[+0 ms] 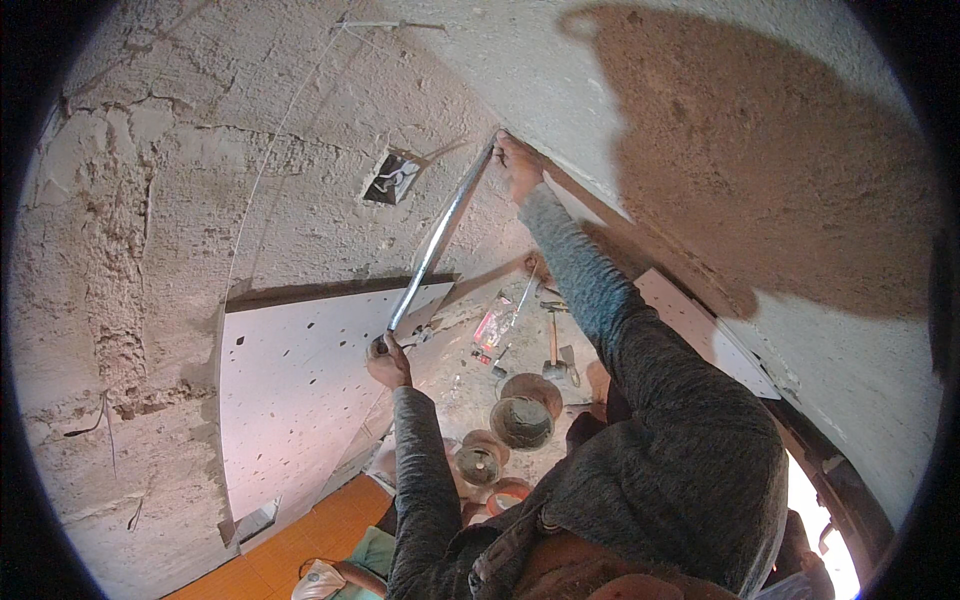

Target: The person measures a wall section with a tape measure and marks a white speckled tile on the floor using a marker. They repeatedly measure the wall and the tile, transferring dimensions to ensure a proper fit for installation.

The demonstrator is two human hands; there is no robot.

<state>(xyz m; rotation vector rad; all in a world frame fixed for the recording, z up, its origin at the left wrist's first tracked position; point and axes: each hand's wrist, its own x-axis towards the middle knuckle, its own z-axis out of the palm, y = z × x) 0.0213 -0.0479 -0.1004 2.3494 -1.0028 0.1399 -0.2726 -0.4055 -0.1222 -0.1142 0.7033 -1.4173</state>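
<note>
A tape measure is stretched slantwise along the rough wall, its silvery blade catching the light. My left hand is closed round its lower end, where a small dark part that looks like the case shows between the fingers. Higher up, my right hand pinches the blade's upper end against the corner where two walls meet. Just below the blade, a white speckled tile panel covers the lower left wall. A second speckled panel is on the right wall, partly behind my right arm.
An open electrical box with loose wires sits in the left wall. On the floor below are a bucket of grey mix, a smaller container, a hammer and a pink packet. Another person's arm shows at lower left.
</note>
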